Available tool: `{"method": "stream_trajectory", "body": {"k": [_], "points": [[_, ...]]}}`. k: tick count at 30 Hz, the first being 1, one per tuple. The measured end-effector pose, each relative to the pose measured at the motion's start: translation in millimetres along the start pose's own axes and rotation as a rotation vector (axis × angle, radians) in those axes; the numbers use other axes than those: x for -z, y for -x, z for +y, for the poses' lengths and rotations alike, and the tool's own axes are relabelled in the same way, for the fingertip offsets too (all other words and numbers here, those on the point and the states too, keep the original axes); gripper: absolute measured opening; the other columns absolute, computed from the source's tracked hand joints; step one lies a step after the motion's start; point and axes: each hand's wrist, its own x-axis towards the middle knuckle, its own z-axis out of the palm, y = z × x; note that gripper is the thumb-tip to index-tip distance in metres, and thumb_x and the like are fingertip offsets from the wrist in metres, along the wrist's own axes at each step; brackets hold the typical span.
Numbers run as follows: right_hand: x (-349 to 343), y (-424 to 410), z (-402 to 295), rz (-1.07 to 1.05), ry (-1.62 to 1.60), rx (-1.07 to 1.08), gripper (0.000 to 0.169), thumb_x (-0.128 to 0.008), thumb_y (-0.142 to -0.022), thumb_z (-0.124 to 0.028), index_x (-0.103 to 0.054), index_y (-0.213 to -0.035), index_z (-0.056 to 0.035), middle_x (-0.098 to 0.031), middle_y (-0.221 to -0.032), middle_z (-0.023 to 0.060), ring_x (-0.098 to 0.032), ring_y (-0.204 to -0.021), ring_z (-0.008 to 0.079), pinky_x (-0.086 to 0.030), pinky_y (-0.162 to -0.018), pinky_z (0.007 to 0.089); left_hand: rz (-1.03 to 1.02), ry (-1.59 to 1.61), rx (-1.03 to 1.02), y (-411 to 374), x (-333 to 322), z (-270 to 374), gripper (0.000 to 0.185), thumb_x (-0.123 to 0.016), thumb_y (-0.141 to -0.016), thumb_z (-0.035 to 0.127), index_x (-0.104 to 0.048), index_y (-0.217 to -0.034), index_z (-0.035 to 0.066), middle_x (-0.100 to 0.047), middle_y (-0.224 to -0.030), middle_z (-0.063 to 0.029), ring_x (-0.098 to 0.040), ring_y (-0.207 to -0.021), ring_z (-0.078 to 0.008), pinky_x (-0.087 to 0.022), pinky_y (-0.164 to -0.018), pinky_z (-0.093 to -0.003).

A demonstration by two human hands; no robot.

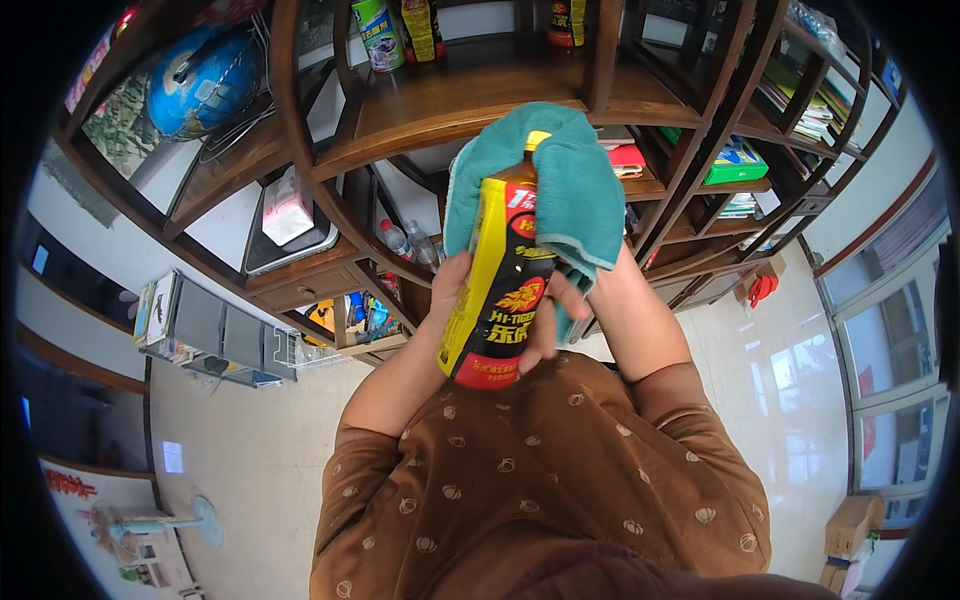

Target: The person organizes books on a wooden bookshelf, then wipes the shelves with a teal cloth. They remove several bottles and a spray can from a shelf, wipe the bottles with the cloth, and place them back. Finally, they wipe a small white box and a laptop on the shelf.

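Observation:
A Hi-Tiger drink bottle (499,285) with a black, yellow and red label is held tilted in front of my chest, its yellow cap (536,140) pointing away from me. My left hand (454,281) grips it from behind, the thumb side at the left edge and blurred fingers around the right edge. A green cloth (577,187) drapes over and around the neck and upper side of the bottle. My right forearm (637,319) runs up under this cloth, which covers my right hand.
Ahead stands a dark wooden shelf unit (465,82). A green spray can (377,34) and more drink bottles (422,30) stand on its upper board. To the left are a globe (202,82) and a tissue pack (287,210); a green box (736,161) is at right.

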Motion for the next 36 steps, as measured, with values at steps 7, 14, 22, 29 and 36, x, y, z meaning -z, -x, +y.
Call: {"method": "stream_trajectory", "body": {"k": [7,14,22,29,36], "points": [[3,14,-4,-0.011,1.113,0.46,0.031,-0.07,-0.087,-0.011,-0.059,-0.115,-0.0013,-0.059,-0.111,0.012,-0.059,-0.099,0.0218,-0.05,-0.087,0.0365,0.522,-0.601,-0.264,6,-21,0,0.078,-0.069,-0.084,0.059,-0.049,-0.13,-0.001,-0.064,-0.102,-0.0215,-0.07,-0.074,-0.0323,-0.059,-0.066,-0.0409],[-11,56,32,0.001,1.18,0.515,0.046,-0.074,-0.081,-0.018,-0.057,-0.119,-0.0013,-0.059,-0.114,0.0138,-0.057,-0.099,0.0291,-0.048,-0.084,0.0414,0.892,-1.094,-0.864,0,-6,-2,0.08,-0.046,-0.1,0.059,-0.027,-0.151,0.0,-0.049,-0.139,-0.0146,-0.052,-0.124,-0.0235,-0.04,-0.106,-0.0374],[22,55,24,0.02,1.282,0.4,0.057,-0.076,-0.075,-0.026,-0.054,-0.122,-0.0016,-0.058,-0.118,0.0169,-0.056,-0.099,0.0357,-0.046,-0.083,0.0429,0.669,-1.035,-0.772,-33,-19,3,0.095,-0.082,-0.082,0.038,-0.025,-0.149,0.001,-0.047,-0.139,-0.0145,-0.052,-0.126,-0.0232,-0.041,-0.108,-0.0383],[0,23,10,0.069,1.297,0.708,0.042,-0.074,-0.066,-0.016,-0.059,-0.103,-0.0031,-0.063,-0.091,0.0129,-0.058,-0.076,0.0363,-0.042,-0.065,0.0457,0.635,-1.107,-0.838,-50,-9,22,0.087,-0.075,-0.087,0.036,-0.027,-0.148,-0.002,-0.051,-0.14,-0.0273,-0.054,-0.128,-0.0333,-0.043,-0.109,-0.0434],[26,28,8,0.004,1.394,0.519,0.041,-0.079,-0.066,-0.02,-0.059,-0.099,-0.0044,-0.059,-0.088,0.0119,-0.056,-0.079,0.0349,-0.041,-0.068,0.0449,0.658,-1.03,-0.683,-71,-17,53,0.061,-0.067,-0.091,0.029,-0.041,-0.137,-0.003,-0.062,-0.122,-0.0198,-0.065,-0.109,-0.0273,-0.053,-0.096,-0.0409]]}}
